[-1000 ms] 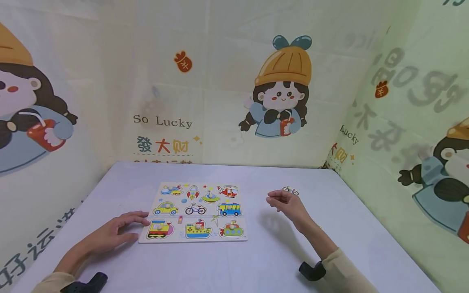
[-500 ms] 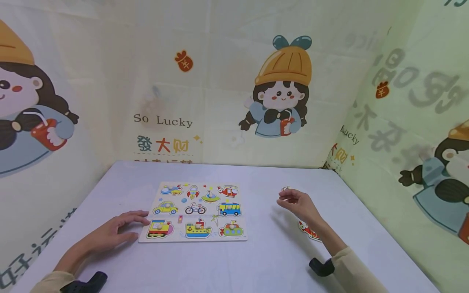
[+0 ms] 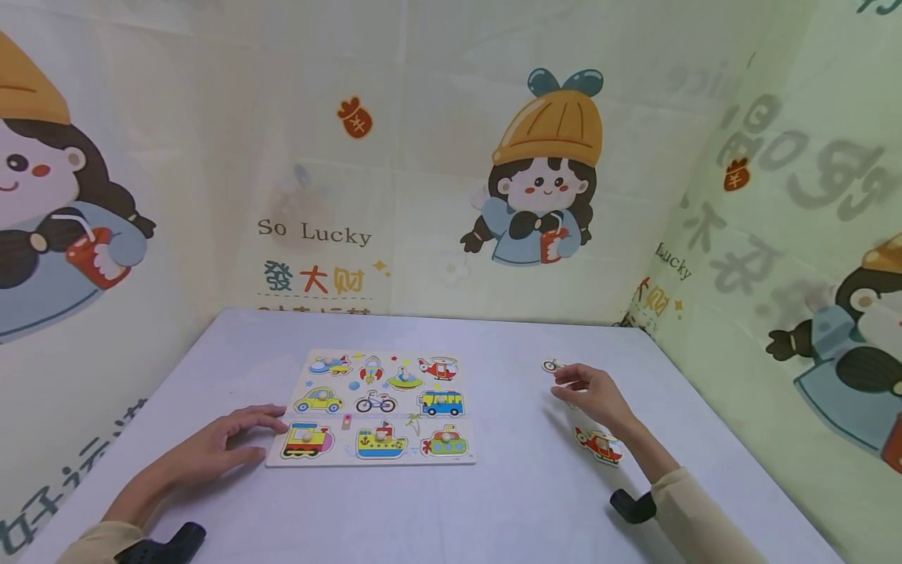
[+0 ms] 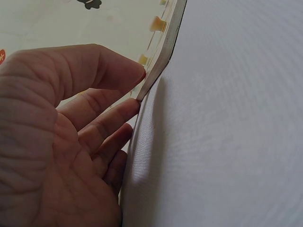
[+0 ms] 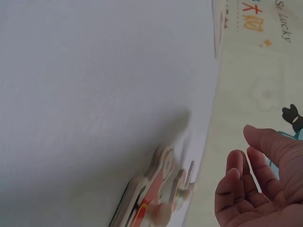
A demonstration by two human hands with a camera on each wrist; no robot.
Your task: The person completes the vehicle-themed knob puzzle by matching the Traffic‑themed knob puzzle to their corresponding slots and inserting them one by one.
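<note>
- Pale printed backdrop (image 3: 423,196) behind a white-covered table (image 3: 507,509); past the left fingers it reads "So Lucky" (image 3: 314,233) above "發大财" (image 3: 313,280).
- Left hand (image 3: 204,454): relaxed fingers touch the left edge of a puzzle board (image 3: 344,448) showing vehicles, several knobbed.
- Right hand (image 3: 595,395): raised above the table, fingers loosely bent, thumb parted from them, holding nothing visible.
- Just beyond the right fingertips, a bicycle piece (image 3: 550,365), partly covered by the hand.
- Under those fingers, a sliver of something too hidden to identify.
- Nearer the wearer than those fingers, a red helicopter piece (image 3: 600,447).
- Farther out, beyond the right fingers, the side wall reads "Lucky" (image 3: 672,260).
</note>
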